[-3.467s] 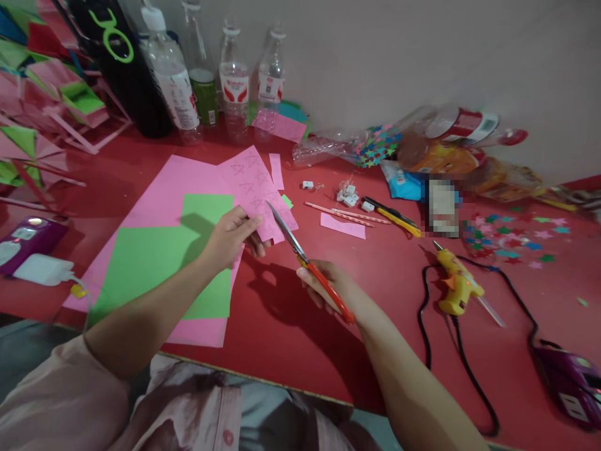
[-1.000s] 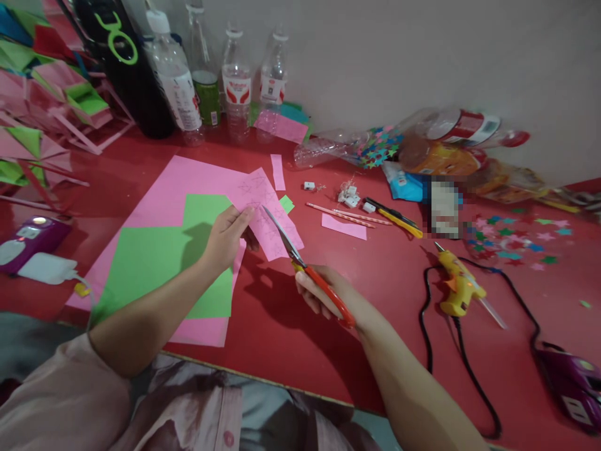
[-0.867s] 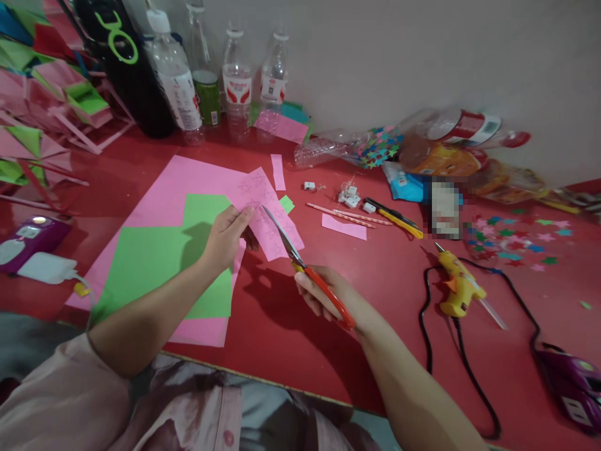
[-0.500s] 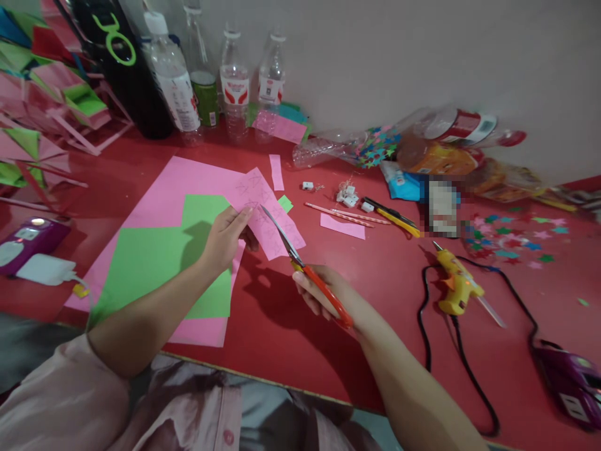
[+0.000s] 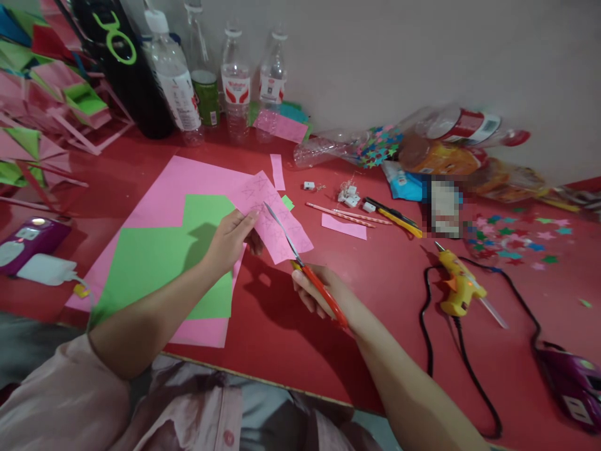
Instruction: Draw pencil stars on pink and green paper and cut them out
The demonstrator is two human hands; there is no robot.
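Head view looks down on a red tabletop (image 5: 291, 338) where the left hand (image 5: 230, 241) pinches a strip of pink paper with pencilled star outlines (image 5: 275, 216) between thumb and fingers, closed on its near left edge and holding it just above the table. The right hand (image 5: 319, 294) is wrapped around the orange handles of a pair of steel-bladed scissors (image 5: 305, 266), fingers curled tight on them; the blades look nearly closed and lie across the paper's lower half.

Judging by this, the step in hand is a cut into the strip along one of the drawn stars, partway through. The next move seems to call for opening the blades a little and turning the paper with the left hand so the next pencil line meets the edge.

The strip's long axis runs from near right to far left, its far end over the large pink sheet (image 5: 164, 188) and green sheet (image 5: 154, 263) lying flat beneath. The scissors point away from the person and to the left, tips toward the plastic bottles (image 5: 235, 81) by the wall.

Well apart to the right lie a yellow glue gun (image 5: 457, 285) and loose paper stars (image 5: 511, 235)
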